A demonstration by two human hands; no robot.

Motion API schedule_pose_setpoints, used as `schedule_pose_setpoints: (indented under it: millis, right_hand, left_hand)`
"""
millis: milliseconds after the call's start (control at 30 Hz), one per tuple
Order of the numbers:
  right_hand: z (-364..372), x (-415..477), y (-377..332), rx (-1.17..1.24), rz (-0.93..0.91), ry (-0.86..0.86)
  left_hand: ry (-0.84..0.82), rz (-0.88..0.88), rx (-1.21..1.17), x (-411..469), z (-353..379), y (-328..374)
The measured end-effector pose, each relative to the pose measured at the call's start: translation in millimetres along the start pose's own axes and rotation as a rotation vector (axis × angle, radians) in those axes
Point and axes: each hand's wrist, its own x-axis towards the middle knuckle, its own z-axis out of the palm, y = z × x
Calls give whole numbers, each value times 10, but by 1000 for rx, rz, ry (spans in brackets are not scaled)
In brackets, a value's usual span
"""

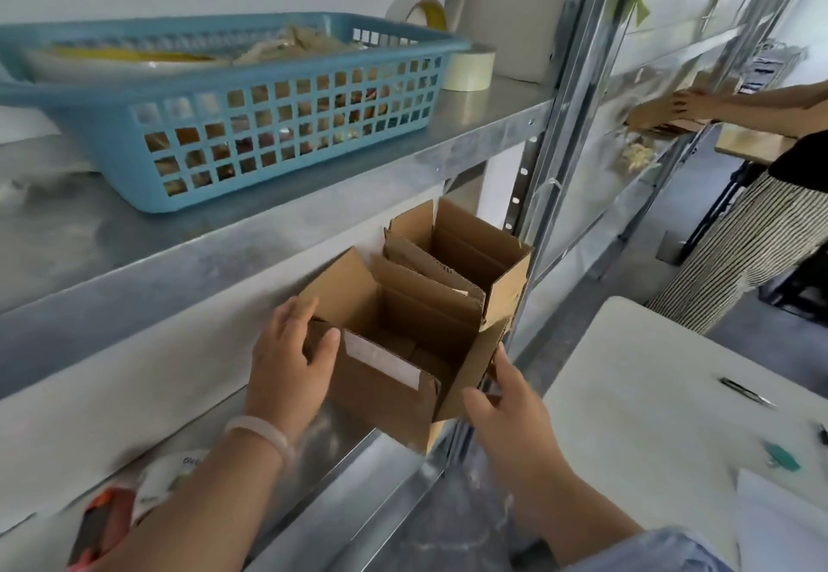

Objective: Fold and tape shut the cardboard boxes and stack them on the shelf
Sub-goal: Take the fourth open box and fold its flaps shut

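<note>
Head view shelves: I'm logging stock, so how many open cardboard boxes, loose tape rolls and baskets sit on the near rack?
Open brown cardboard boxes: 2, front box and rear box
Pale tape rolls beside the basket: 2, standing roll and flat roll
Blue plastic lattice basket: 1
Total: 5

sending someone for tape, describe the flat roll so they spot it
On the upper metal shelf, find the blue basket. At its right end a pale tape roll lies flat; the other roll stands on edge behind the basket.
</note>
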Motion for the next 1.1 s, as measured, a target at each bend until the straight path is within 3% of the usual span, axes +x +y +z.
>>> schedule_pose_setpoints:
  millis: [100, 267, 333, 433, 933, 1100]
  right_hand:
    - [-116, 22, 48, 10, 3, -7]
    - [-195, 106, 24, -40, -52, -75]
    - [-192, 149, 16, -65, -57, -103]
    - [-191, 191, 30, -112, -82, -129]
    - [117, 345, -65, -295, -376, -363]
    - [235, 570, -142, -149, -368, -399]
  left_hand:
    - [49, -91, -87, 4, -9, 57]
    - [-78, -370, -295, -8, -55, 245]
    - [-42, -426, -382, -38, -67, 301]
    - [-50, -474, -340, -155, -124, 317]
    - [122, -530, -443, -854, -352, 119]
    - [138, -457, -439, -945, -394, 72]
